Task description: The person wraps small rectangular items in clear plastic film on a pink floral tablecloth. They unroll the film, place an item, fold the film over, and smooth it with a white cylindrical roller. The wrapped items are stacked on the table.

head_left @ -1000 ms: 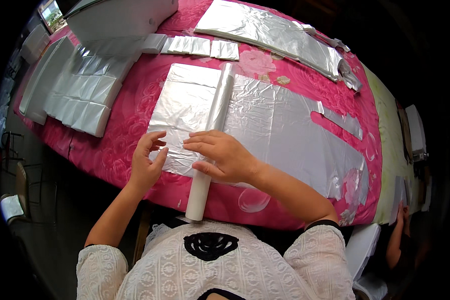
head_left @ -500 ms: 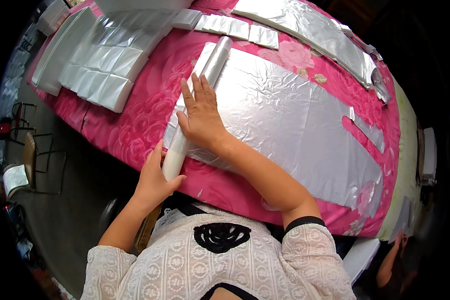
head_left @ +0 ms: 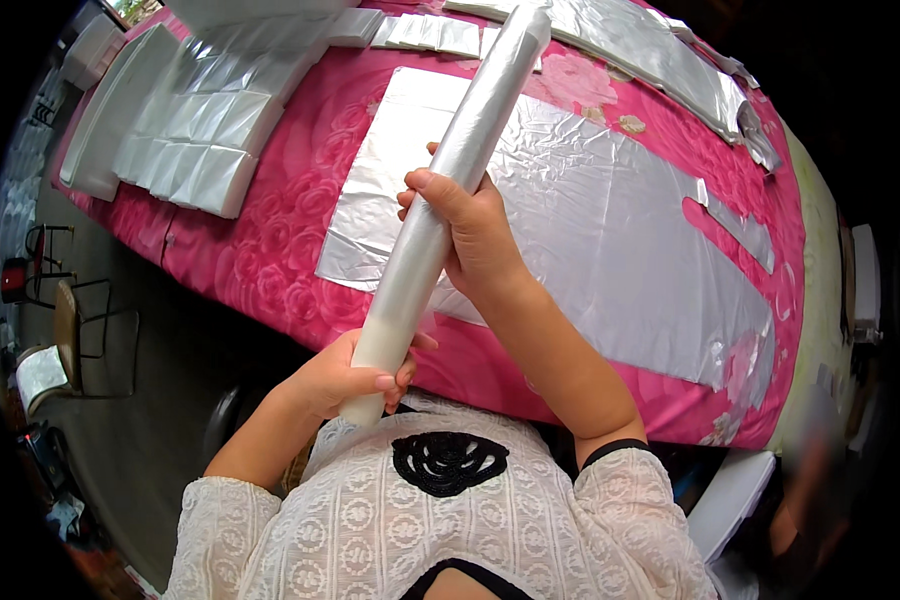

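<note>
Silvery roll (head_left: 411,262) slanted away rightward, clasped near its bottom by the left hand (head_left: 342,378), midway by the right hand (head_left: 476,232).

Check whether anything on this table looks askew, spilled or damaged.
No spill or clear damage shows, and the roll looks straight. The sheet is creased toward its far edge, and the far stack has a crumpled right end, untidy next to the neatly lined-up packs.
</note>
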A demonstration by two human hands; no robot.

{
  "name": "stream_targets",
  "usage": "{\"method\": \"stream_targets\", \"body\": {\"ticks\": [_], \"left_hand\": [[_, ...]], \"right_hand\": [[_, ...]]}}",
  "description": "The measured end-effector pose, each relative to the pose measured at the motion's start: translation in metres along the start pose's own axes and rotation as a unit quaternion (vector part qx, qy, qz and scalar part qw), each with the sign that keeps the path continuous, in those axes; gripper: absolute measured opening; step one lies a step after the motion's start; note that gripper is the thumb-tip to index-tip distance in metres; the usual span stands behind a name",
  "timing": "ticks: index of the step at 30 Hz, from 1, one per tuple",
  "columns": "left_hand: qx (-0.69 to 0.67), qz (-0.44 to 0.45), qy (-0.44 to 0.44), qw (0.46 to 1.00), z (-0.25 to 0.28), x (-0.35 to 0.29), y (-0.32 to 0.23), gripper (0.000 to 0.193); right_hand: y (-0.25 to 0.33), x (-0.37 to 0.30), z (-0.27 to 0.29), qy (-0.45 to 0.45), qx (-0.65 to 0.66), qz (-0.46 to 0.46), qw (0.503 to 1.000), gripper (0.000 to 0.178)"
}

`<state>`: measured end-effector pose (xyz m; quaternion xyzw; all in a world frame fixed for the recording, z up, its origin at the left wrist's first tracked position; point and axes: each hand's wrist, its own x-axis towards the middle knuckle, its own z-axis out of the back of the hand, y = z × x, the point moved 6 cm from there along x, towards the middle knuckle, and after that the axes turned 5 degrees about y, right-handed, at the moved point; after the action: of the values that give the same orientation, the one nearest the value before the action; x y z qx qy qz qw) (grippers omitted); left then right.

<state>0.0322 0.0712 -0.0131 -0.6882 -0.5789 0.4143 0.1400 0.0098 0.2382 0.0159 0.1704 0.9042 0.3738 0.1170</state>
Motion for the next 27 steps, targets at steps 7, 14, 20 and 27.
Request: {"method": "stream_targets", "body": {"ticks": [7, 14, 20, 27], "left_hand": [[0.078, -0.023, -0.076, 0.994, 0.000, 0.010, 0.003, 0.072], [0.159, 0.037, -0.099, 0.982, 0.023, 0.007, 0.020, 0.069], [0.086, 0.154, -0.008, 0.984, 0.031, -0.017, 0.043, 0.075], [0.055, 0.180, -0.004, 0.982, 0.029, -0.020, 0.049, 0.076]], "right_hand": [[-0.011, -0.022, 0.020, -0.048, -0.074, 0.014, 0.996, 0.054], [-0.016, -0.016, 0.052, -0.086, -0.035, -0.002, 0.996, 0.052], [0.055, 0.011, 0.166, -0.217, -0.134, 0.097, 0.962, 0.036], [0.073, -0.006, 0.158, -0.107, -0.406, -0.120, 0.899, 0.024]]}}
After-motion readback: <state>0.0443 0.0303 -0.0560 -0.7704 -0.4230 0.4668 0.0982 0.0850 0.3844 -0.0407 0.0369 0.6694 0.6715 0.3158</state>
